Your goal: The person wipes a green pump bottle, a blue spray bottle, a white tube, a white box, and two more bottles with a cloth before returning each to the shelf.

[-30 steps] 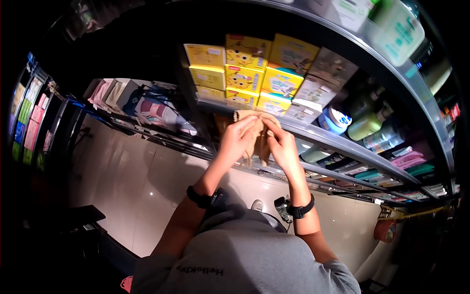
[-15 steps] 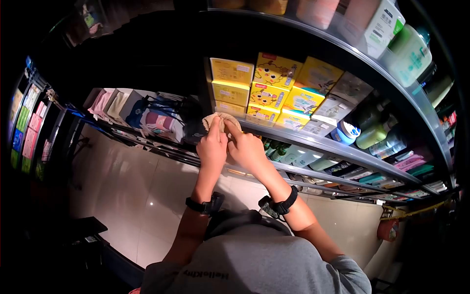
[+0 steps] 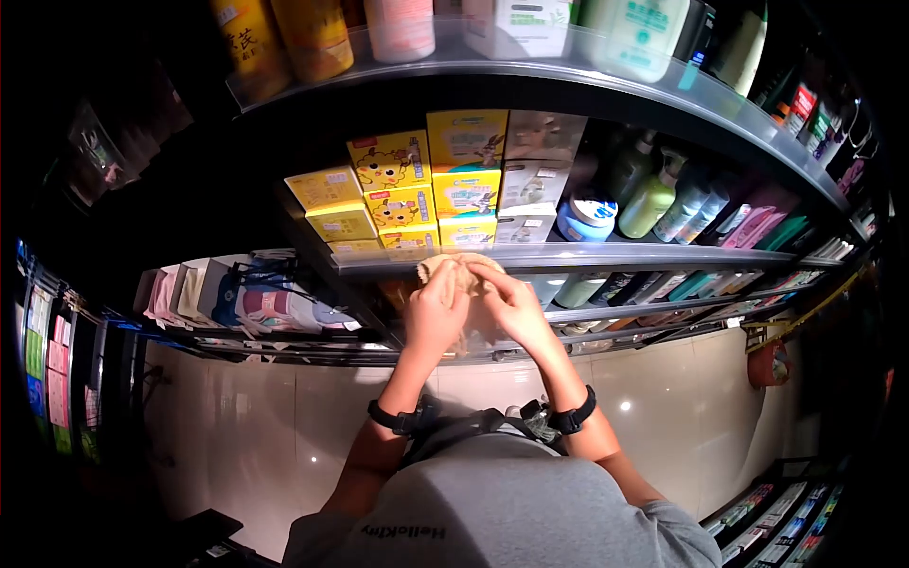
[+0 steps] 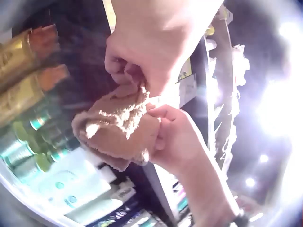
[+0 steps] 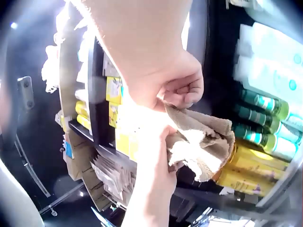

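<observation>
The 2 hands, left hand point(image 3: 436, 320) and right hand point(image 3: 519, 317), grip the tan cloth point(image 4: 118, 141) between bent fingers, just beside the shelf edge point(image 3: 587, 256) and below the yellow boxes point(image 3: 405, 208). A loose fold could snag on that edge if swung too near, or the cloth could slip if 1 pinch loosened. The boxes look closed, their contents hidden; so are those of the blue tub point(image 3: 585, 227). The grey bin point(image 3: 211, 286) at left seems to hold folded fabric point(image 3: 265, 303)
</observation>
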